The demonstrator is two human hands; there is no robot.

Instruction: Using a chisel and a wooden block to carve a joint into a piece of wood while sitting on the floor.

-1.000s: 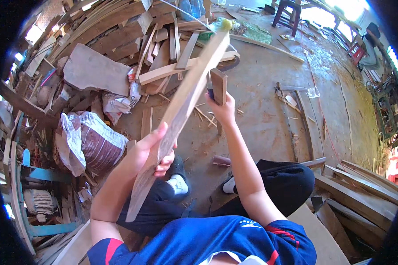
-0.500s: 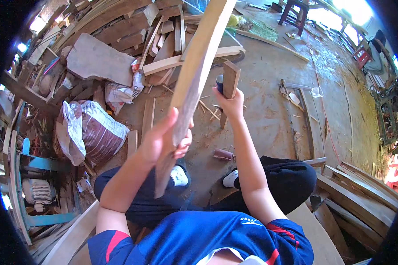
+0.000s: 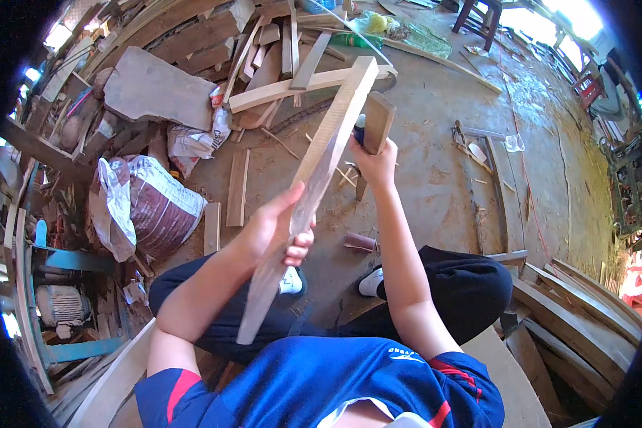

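My left hand is wrapped around a long wooden bar, pale at its far end and darker toward its tapered near end. The bar slants across the space between my legs, its far end up and to the right. My right hand grips a flat brown wooden block just right of the bar. A dark, round-ended thing pokes out beside that block; its kind is unclear. More wood shows below the right hand. On the floor between my feet lies a reddish-brown roll.
Stacked planks and offcuts fill the far left, with a flat slab and a stuffed sack in front. A motor sits in a blue frame at left. Boards lie at right. A dark stool stands far off.
The long bar has dropped and come nearer with my left hand; its far end now shows whole and its near end sits lower. The block in my right hand has turned slightly.
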